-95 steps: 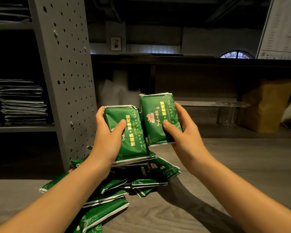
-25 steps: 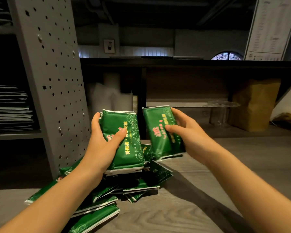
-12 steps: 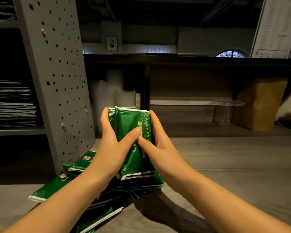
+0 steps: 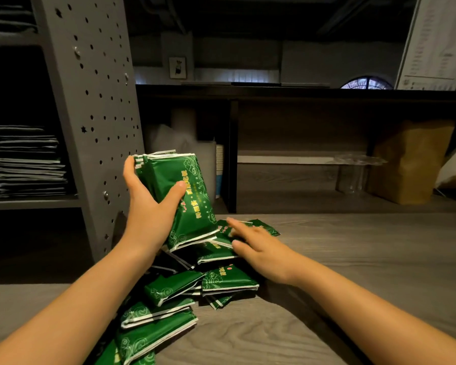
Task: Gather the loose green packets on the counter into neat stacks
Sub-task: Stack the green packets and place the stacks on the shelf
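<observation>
My left hand grips an upright stack of green packets above the counter, thumb across the front, fingers behind. A loose pile of green packets lies on the grey wood counter below and in front of it, running toward the near left edge. My right hand reaches low over the pile with fingers stretched out, their tips on a flat packet at the pile's far side. That hand is blurred.
A grey perforated metal upright stands just left of the pile, with stacked dark papers on shelves beyond it. A brown paper bag and a clear plastic holder sit under the back shelf at the right.
My right hand added its packet to the stack held in my left hand, then let go and dropped down to the pile. The left hand now holds the thicker stack alone.
</observation>
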